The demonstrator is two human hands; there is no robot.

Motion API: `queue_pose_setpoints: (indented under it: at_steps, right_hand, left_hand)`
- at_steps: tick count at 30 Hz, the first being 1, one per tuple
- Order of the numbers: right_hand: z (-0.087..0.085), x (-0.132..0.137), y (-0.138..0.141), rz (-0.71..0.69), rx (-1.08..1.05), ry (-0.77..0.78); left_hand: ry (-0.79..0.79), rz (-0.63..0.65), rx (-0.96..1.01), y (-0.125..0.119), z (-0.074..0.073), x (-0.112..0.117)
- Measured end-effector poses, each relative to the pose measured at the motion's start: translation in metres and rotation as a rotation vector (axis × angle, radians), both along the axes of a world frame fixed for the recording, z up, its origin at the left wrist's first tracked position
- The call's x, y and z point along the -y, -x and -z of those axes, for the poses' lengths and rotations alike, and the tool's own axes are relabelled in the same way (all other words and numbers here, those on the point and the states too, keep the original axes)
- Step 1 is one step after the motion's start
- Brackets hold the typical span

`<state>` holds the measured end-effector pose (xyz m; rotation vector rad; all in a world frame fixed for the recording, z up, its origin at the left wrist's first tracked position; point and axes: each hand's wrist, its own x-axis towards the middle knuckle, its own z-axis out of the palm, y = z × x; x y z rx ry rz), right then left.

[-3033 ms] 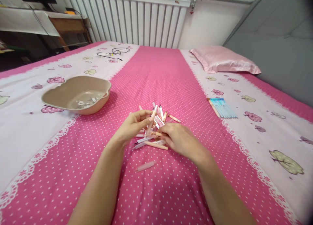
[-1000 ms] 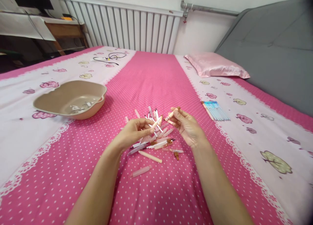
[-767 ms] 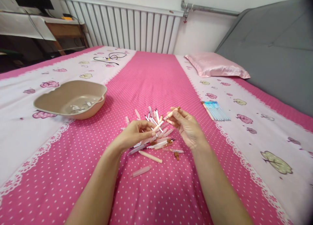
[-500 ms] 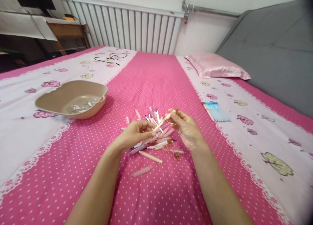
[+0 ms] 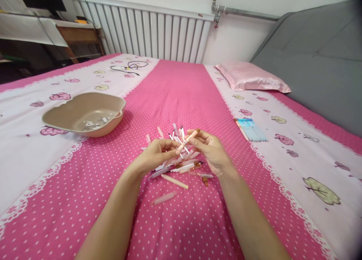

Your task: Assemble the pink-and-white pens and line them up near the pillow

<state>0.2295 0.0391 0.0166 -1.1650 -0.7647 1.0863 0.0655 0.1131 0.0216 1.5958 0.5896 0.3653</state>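
Note:
Between my two hands is a slim peach-coloured pen (image 5: 193,134) with a brown end, slanting up to the right. My left hand (image 5: 155,156) pinches its lower end between thumb and fingers. Closed on the upper part, near the brown end, is my right hand (image 5: 214,151). Whether its two sections are fully joined at the middle I cannot tell. Beneath the hands lies a loose pile of pen parts (image 5: 185,164), pink, white and brown, partly hidden by my fingers. A cream pen barrel (image 5: 175,181) and a pink translucent barrel (image 5: 164,198) lie nearer to me.
A beige basin (image 5: 82,101) with small white pieces inside stands on the left. To the right, a row of light-blue pens (image 5: 251,130) lies side by side on the bedspread (image 5: 183,86). Farther back are a pink pillow (image 5: 251,77) and a black cable (image 5: 135,66).
My right hand has moved slightly left and down towards my left hand, bringing the brown end of the pen closer. The left hand has hardly moved.

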Motion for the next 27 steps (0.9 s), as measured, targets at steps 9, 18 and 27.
queue_pose_setpoints:
  at_steps: [9, 18, 27]
  right_hand:
    - [0.0045, 0.0002, 0.0008, -0.095, 0.031, -0.033]
    - [0.0013, 0.0022, 0.0007, -0.146, 0.039, -0.05]
    - [-0.0007, 0.0011, 0.0035, -0.07, 0.093, -0.055]
  left_hand:
    - [-0.056, 0.054, -0.011, 0.0003, -0.0021, -0.0001]
    - [-0.05, 0.113, 0.002, 0.0021, -0.0025, 0.0004]
    - [-0.066, 0.097, 0.011, 0.002, -0.0015, -0.0002]
